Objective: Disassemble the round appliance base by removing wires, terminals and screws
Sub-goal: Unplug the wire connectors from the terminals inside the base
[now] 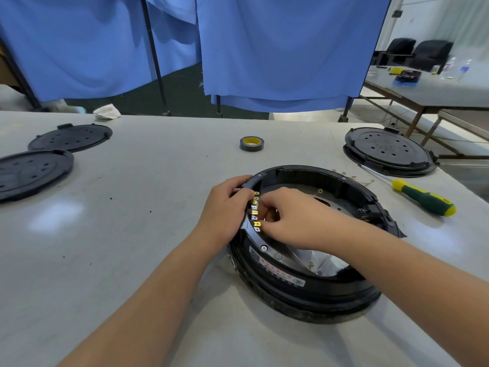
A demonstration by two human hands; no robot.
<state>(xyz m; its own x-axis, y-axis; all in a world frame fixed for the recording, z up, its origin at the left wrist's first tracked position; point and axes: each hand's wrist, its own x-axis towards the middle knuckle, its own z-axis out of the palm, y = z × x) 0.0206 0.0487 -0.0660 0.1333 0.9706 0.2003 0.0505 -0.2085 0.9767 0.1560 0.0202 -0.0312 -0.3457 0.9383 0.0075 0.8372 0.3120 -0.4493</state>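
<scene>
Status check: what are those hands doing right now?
Left hand grips base rim. Right hand pinches terminals. Nothing blocking; screwdriver idle.

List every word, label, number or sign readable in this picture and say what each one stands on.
None can be read.
Label strip on the outer wall of the round appliance base: red and dark print, too small and blurred to read.
Yellow core of the tape roll: dark marks, too blurred to read.
Screwdriver handle and black round covers: no text visible.
</scene>
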